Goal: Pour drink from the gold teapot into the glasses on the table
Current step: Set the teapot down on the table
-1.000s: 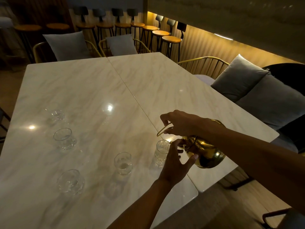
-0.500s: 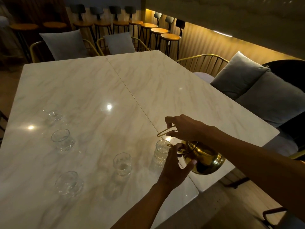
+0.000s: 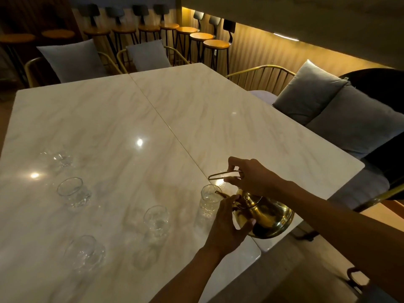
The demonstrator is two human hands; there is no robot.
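The gold teapot (image 3: 265,217) is tilted to the left, its thin spout over the rim of a clear glass (image 3: 208,201) near the table's front edge. My right hand (image 3: 249,176) grips the teapot's wire handle from above. My left hand (image 3: 227,228) holds the teapot's front, fingers by the spout and thumb under the belly. Several more clear glasses stand on the marble table (image 3: 196,119): one (image 3: 157,220) just left of the first, others (image 3: 74,192) (image 3: 86,253) (image 3: 58,158) further left. In this dim light no stream of drink shows.
The table is two marble tops joined along a seam. Gold-framed chairs with grey cushions (image 3: 308,92) line the right and far sides. A row of bar stools (image 3: 200,38) stands at the back wall. The table's corner lies just below the teapot.
The teapot has sunk a little and tipped further to the left, bringing the spout onto the nearest glass. Both hands kept their hold.
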